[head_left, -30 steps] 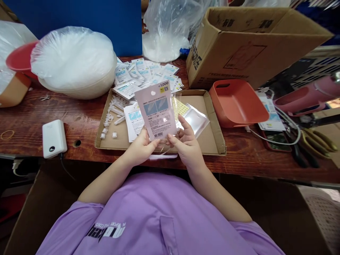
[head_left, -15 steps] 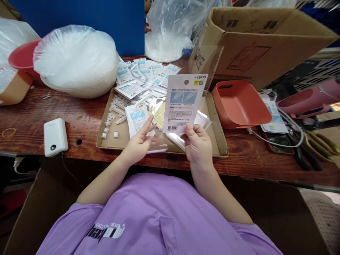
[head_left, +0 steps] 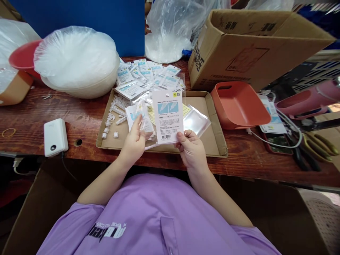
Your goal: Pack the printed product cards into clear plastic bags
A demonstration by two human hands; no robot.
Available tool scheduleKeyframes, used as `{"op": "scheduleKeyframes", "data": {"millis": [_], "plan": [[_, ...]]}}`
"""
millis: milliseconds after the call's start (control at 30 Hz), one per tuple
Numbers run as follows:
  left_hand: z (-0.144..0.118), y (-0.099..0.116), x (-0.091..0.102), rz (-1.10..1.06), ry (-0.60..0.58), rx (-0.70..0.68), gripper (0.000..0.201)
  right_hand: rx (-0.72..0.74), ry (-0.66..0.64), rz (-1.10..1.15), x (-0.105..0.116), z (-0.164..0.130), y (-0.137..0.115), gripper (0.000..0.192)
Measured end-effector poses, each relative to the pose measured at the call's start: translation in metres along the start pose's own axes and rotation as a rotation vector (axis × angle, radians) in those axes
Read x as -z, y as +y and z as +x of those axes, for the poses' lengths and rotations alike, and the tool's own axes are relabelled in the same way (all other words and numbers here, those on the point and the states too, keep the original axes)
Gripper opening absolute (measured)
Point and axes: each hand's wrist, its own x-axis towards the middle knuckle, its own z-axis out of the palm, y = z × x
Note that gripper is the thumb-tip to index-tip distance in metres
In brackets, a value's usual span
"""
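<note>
My right hand pinches the lower right corner of a white printed card, held upright above the shallow cardboard tray. The card has a hang hole, two blue pictures, a barcode and "1,000" at its top. Closed beside it, my left hand has its thumb up against what looks like a clear plastic bag; its fingertips are partly hidden. Behind that hand another white card lies in the tray. A shiny clear bag and a yellow dotted sheet lie behind the held card.
Packed cards are heaped at the tray's back. Small clear plastic pieces lie at its left. Around it stand a bag-lined bowl, a white power bank, an orange bin, a cardboard box and scissors.
My right hand has brought the card lower and to the left, nearer my left hand. The fingers of my left hand, stretched out before, have closed on clear plastic.
</note>
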Motion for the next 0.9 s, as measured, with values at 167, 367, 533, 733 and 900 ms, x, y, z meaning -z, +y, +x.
{"op": "scheduleKeyframes", "data": {"millis": [167, 367, 533, 733, 900], "plan": [[-0.003, 0.001, -0.002, -0.148, -0.265, 0.058, 0.038, 0.055, 0.028, -0.022, -0.004, -0.002, 0.004, 0.046], [-0.011, 0.010, -0.010, -0.269, -0.531, 0.011, 0.048, 0.124, 0.081, -0.030, -0.003, -0.004, 0.011, 0.041], [-0.011, 0.009, -0.016, -0.101, -0.448, 0.065, 0.036, 0.106, 0.000, -0.023, -0.004, -0.005, 0.008, 0.030], [-0.006, 0.010, -0.003, 0.100, -0.294, 0.093, 0.037, 0.076, -0.237, -0.118, -0.004, -0.002, -0.005, 0.048], [-0.007, 0.011, 0.001, 0.114, -0.310, 0.046, 0.039, 0.100, -0.356, -0.133, 0.000, 0.004, -0.010, 0.068]]}}
